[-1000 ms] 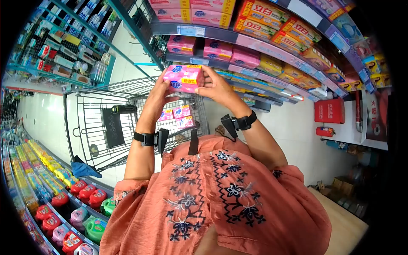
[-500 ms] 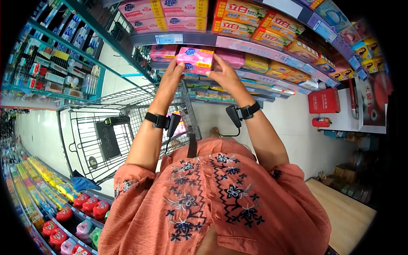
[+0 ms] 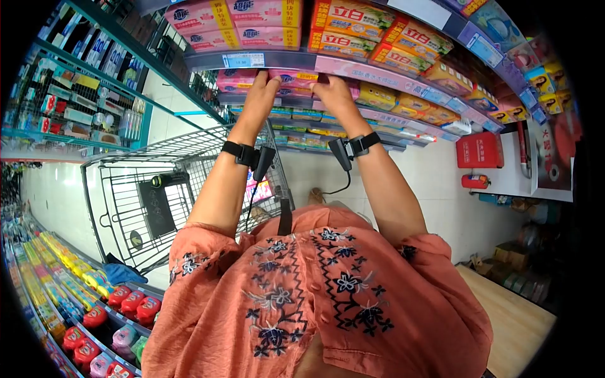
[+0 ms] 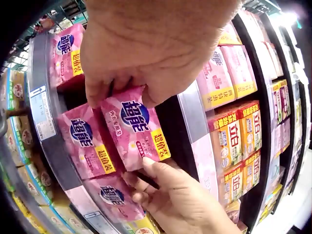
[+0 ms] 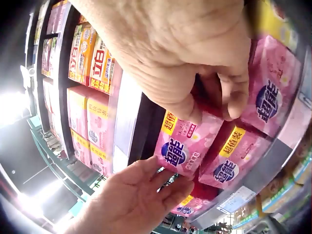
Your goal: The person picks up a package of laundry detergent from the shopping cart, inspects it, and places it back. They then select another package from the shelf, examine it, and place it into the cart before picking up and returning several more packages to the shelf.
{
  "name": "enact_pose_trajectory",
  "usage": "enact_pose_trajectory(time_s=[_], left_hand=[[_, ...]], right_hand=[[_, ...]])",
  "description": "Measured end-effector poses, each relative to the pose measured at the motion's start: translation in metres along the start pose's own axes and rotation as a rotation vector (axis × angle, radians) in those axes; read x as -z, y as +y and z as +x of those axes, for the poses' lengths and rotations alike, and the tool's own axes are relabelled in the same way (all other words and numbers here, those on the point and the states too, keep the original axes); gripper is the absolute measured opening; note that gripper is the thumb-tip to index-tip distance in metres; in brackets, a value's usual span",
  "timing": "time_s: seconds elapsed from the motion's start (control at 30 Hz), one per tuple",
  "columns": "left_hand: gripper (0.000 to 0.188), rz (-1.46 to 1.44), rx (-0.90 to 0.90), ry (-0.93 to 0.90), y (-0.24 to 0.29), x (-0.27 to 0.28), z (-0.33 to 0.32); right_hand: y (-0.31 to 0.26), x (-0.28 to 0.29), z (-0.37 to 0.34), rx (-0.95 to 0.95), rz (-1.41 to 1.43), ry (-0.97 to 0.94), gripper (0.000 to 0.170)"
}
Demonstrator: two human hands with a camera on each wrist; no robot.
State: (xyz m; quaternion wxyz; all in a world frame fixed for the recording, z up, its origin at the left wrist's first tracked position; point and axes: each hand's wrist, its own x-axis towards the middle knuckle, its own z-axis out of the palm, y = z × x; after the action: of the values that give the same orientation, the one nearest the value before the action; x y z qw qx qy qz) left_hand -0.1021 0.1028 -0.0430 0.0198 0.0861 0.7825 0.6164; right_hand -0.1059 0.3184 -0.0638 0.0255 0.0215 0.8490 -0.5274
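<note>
A pink soap pack (image 3: 296, 80) with a yellow label is held between both hands at the lower shelf, under the price-tag rail. The left hand (image 3: 257, 104) pinches one end of the pack (image 4: 130, 127); in the left wrist view this hand (image 4: 151, 48) comes from above. At the other end, the right hand (image 3: 338, 101) grips with thumb and fingers, seen also as the hand (image 5: 180, 58) at the top of the right wrist view. Directly beside the held pack lies a similar pink pack (image 4: 87, 141) on the shelf.
Stacked pink boxes (image 3: 268, 12) and orange boxes (image 3: 353, 22) fill the shelf above. A wire shopping cart (image 3: 183, 189) stands at left, with pink packs (image 3: 259, 190) inside. Bottles (image 3: 129, 302) line the lower left. A fire extinguisher (image 3: 476, 181) is at right.
Both hands have moved forward with the pink pack, from above the cart to the lower shelf. The pack now sits partly under the upper shelf's edge, and the view has shifted.
</note>
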Motion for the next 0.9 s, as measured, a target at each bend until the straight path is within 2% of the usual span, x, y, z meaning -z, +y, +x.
enact_pose_trajectory(time_s=[0.03,0.13,0.27,0.43,0.53,0.63,0.73,0.83,0.9], left_hand=[[0.045,0.002,0.006,0.004,-0.001,-0.001,0.004],[0.044,0.009,0.025,0.012,-0.006,-0.006,0.012],[0.043,0.156,-0.093,0.046,-0.056,-0.014,0.035],[0.044,0.115,-0.026,0.022,-0.048,-0.014,0.030],[0.042,0.091,-0.069,0.073,-0.047,-0.012,0.029],[0.042,0.117,0.022,0.036,-0.038,-0.007,0.025],[0.043,0.130,0.035,0.023,-0.024,-0.005,0.019],[0.045,0.120,0.037,0.005,-0.037,-0.005,0.025],[0.048,0.069,-0.034,0.007,-0.043,-0.008,0.027]], right_hand=[[-0.006,0.004,0.001,-0.067,-0.004,-0.036,0.046],[-0.009,0.001,0.005,0.027,-0.103,0.068,0.043],[0.001,-0.008,0.008,0.055,-0.172,0.116,0.042],[-0.014,-0.006,-0.009,0.053,-0.057,0.121,0.042],[0.002,-0.015,-0.003,0.058,0.019,0.087,0.042],[0.015,-0.021,-0.003,0.015,-0.046,0.112,0.044],[0.025,-0.026,0.004,0.077,0.006,0.107,0.044],[0.027,-0.024,0.004,0.013,0.024,0.076,0.042],[0.026,-0.025,0.003,0.024,0.059,0.071,0.042]])
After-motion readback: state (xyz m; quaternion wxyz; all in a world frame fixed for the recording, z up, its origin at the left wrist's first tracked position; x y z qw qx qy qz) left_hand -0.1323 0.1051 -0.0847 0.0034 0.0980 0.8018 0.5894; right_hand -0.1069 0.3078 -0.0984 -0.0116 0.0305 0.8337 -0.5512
